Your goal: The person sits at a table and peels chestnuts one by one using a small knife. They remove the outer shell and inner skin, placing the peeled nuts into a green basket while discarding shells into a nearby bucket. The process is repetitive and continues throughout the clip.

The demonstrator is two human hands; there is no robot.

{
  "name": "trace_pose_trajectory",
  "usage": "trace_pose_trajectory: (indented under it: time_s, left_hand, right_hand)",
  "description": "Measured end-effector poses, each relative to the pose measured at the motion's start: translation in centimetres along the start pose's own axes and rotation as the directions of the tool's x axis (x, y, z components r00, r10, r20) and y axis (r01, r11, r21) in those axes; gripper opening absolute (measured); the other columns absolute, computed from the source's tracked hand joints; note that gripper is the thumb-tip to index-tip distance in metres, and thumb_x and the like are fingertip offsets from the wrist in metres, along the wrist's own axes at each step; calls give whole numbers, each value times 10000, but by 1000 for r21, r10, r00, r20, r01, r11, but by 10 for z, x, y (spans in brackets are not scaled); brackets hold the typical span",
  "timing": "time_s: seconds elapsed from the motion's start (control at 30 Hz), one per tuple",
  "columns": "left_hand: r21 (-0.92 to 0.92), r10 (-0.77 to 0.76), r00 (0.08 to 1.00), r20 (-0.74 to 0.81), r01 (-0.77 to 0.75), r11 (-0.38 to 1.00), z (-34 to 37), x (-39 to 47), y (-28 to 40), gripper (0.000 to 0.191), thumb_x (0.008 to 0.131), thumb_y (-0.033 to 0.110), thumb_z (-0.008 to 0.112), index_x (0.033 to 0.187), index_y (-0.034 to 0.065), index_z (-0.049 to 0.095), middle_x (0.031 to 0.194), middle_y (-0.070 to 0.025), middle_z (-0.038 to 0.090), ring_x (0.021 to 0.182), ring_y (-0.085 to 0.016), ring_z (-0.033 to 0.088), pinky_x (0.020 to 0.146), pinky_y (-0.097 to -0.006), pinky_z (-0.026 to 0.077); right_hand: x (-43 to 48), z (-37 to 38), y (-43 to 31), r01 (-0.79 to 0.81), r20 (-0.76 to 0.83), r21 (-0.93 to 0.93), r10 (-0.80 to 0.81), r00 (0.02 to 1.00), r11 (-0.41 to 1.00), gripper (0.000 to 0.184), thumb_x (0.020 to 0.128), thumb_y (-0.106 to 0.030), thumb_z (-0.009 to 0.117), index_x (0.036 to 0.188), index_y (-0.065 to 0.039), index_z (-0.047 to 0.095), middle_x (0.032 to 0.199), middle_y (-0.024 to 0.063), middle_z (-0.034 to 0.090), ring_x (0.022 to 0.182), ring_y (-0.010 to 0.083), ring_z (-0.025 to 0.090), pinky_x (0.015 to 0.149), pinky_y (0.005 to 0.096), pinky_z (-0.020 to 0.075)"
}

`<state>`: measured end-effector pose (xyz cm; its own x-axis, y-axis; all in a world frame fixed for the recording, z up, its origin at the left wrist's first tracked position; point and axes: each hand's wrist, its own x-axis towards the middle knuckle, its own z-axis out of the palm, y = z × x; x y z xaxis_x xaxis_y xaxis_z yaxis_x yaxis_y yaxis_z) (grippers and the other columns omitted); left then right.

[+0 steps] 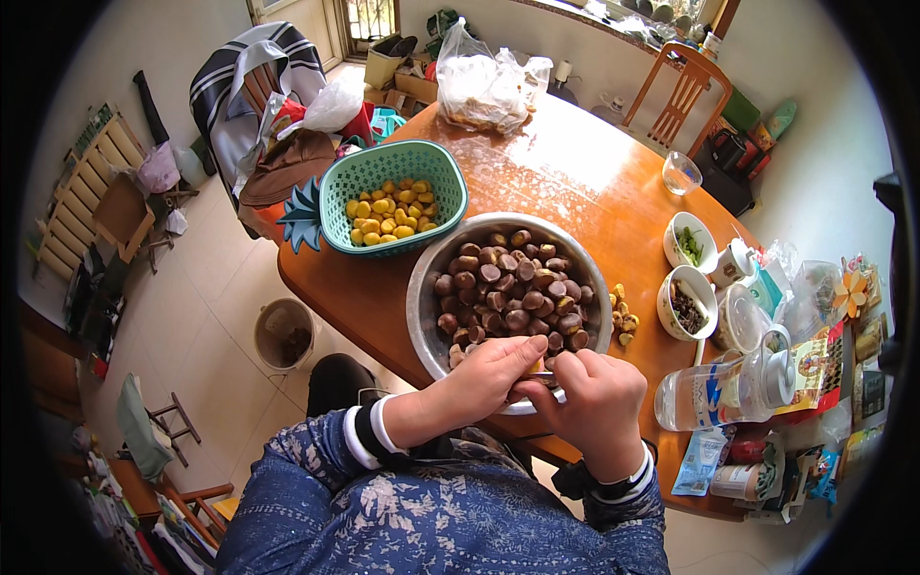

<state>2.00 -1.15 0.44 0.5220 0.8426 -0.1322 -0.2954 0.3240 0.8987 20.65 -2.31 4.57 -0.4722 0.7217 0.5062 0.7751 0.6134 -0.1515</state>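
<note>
Over the near rim of a stainless steel bowl (pixel 420 309), my two hands meet. Between the fingers of my left hand (pixel 481 377) a bit of a yellow chestnut (pixel 536 366) shows, mostly hidden. My right hand (pixel 596 402) grips a small metal tool (pixel 545 376), perhaps a knife, pressed close to that chestnut. Brown unpeeled chestnuts (pixel 514 287), many with cut shells, fill much of the bowl. Beyond it to the left, a teal pineapple-shaped basket (pixel 453 215) holds peeled yellow chestnuts (pixel 392 215). A few yellow pieces (pixel 624 320) lie on the table right of the bowl.
On the wooden table's (pixel 496 165) right side are two food bowls (pixel 668 244), a lidded water jug (pixel 719 392) lying tilted or seen so, and several packages (pixel 740 478). Plastic bags (pixel 481 86) stand at the far edge. A bucket (pixel 269 338) is on the floor at left.
</note>
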Motion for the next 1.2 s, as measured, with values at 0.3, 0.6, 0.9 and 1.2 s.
trace_pose_trajectory:
  time_s: [0.3,0.6,0.9,1.2]
  left_hand:
    - [3,-15,1000,8,15,1000,-1,0,0,381,1187,370,449,1021,84,638,804,63,564,676,-11,462,572,-185,372]
    - [8,63,997,-34,-63,998,3,3,-7,407,1178,387,480,945,88,629,750,85,504,654,-20,418,551,-215,338]
    - [32,7,1000,-1,-6,999,-1,1,-2,396,1184,365,461,955,98,645,762,79,531,656,-12,440,564,-190,358]
    - [-39,-59,998,18,59,997,0,0,1,487,1185,429,428,886,102,630,677,52,515,549,-36,422,495,-212,324]
  right_hand:
    - [-1,0,0,-9,-13,-17,9,1000,1000,455,830,-507,850,729,-142,598,634,37,545,536,242,615,487,368,462]
    - [-1,1,0,9,-12,-38,-10,1000,999,437,832,-498,843,729,-152,598,634,29,537,531,231,610,483,360,459]
    - [-2,1,1,38,-8,-37,-38,999,999,403,833,-480,847,745,-152,629,643,23,543,527,223,605,488,358,455]
    - [-1,-3,1,79,17,-17,-79,997,997,398,846,-459,838,726,-147,622,643,24,548,528,215,604,486,355,450]
